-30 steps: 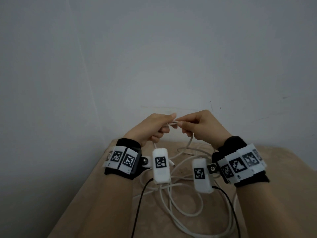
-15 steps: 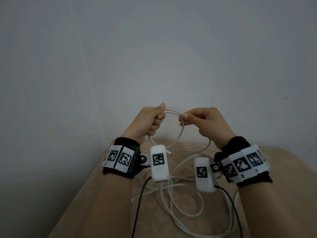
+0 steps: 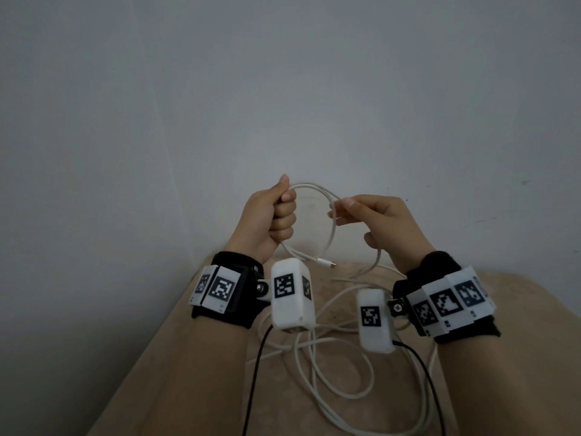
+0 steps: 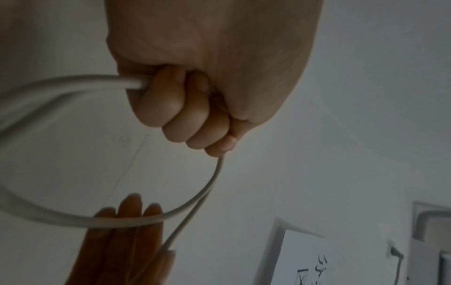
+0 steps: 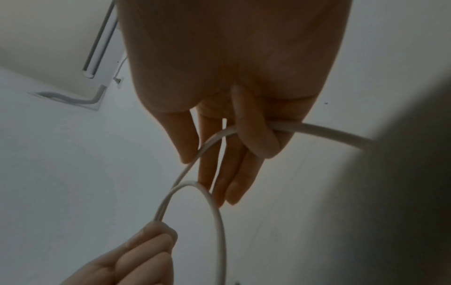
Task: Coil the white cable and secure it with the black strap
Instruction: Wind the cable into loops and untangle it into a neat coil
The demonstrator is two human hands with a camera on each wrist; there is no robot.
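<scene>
head cam: my left hand (image 3: pixel 270 217) is a fist w/ thumb up, clamped on the white cable (image 3: pixel 317 190) where the first loop closes. holding it there so the loop keeps its shape while more gets fed in. my right hand (image 3: pixel 374 221) is beside it, apart from the left, thumb and forefinger pinching the far side of that loop, other fingers loose, prob to guide the next turn round. the plug end (image 3: pixel 327 263) hangs free just below the left fist. most of the cable is uncoiled, lying in slack curves on the tan table (image 3: pixel 201 357) under my wrists, so i'd say coiling has barely begun. black strap: can't spot it in any view. thin black wires run from the wrist cams, not the strap.

left wrist cam: fingers (image 4: pixel 180 108) curled tight together, cable (image 4: pixel 73 84) entering the fist at top and leaving at the bottom, two strands side by side. right hand's fingertips (image 4: pixel 129 210) sit behind the loop's lower arc.

right wrist cam: one finger (image 5: pixel 253 131) hooks over the cable (image 5: pixel 329 133), the rest are straight and a bit apart; the pinch itself is hidden here. the loop (image 5: pixel 217 221) arcs down to the left fist (image 5: pixel 144 256) at the bottom.
</scene>
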